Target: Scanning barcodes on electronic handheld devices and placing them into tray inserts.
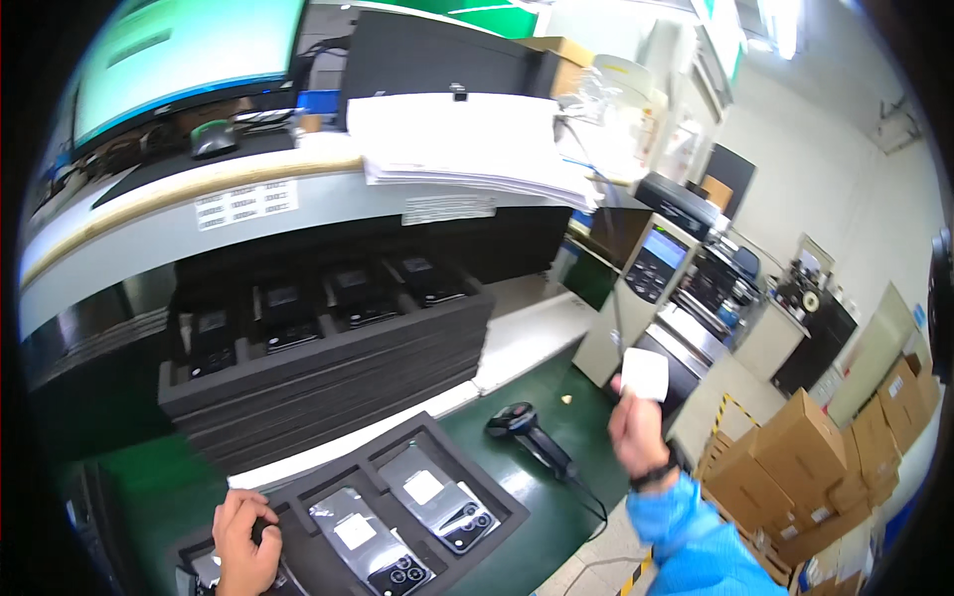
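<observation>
Head view: right hand (638, 433) outstretched

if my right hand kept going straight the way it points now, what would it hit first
Probably the grey label printer beyond it, with the white label in the right hand leading; depth is unclear from this view.

View centre as hub: phones (452, 497) in tray (469, 462), 6 o'clock; scanner (537, 442) on bench (532, 551), 5; tray stack (333, 387), 8; printer (636, 318), 3; cartons (800, 447), 4; monitor (189, 60), 10.
</observation>
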`<action>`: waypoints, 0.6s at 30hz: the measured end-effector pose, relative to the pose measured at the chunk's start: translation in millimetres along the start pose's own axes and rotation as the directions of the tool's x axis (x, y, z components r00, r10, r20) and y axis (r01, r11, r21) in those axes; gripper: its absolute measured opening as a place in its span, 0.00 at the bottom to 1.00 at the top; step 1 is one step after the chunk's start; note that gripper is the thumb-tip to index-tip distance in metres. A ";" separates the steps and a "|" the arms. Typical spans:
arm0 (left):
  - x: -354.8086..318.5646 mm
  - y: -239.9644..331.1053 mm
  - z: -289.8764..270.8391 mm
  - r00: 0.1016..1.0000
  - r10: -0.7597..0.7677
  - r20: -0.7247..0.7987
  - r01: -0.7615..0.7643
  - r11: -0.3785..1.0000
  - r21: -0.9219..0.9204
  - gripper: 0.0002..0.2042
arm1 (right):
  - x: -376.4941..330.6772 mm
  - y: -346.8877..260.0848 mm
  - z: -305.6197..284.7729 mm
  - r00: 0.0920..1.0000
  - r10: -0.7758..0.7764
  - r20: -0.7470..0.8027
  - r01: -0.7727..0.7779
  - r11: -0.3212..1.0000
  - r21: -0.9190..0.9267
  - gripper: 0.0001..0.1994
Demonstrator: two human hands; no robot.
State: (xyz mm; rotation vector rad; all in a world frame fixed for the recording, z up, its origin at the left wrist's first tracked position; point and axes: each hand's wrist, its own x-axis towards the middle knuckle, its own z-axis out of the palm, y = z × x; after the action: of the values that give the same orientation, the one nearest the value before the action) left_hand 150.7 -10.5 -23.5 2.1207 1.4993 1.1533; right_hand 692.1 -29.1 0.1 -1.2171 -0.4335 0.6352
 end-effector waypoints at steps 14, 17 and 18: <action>-5.2 -10.1 -13.8 0.993 -0.012 0.115 0.018 0.999 -0.051 0.13 | -245.6 51.7 180.9 -0.080 0.742 0.666 0.513 0.603 -0.610 0.15; -6.2 -8.6 -8.2 0.996 0.012 0.092 -0.009 0.999 -0.034 0.14 | -251.9 52.5 178.4 -0.070 0.699 0.712 0.566 0.616 -0.549 0.17; -7.3 -7.7 -4.7 0.997 -0.016 0.074 0.011 0.998 0.063 0.16 | -248.4 51.9 174.8 -0.075 0.629 0.774 0.566 0.666 -0.486 0.18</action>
State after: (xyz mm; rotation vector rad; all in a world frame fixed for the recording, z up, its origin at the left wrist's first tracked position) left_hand 141.2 -14.7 -28.6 2.1659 1.5330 1.0231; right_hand 385.2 -55.6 9.4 -1.2428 -2.3502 1.5650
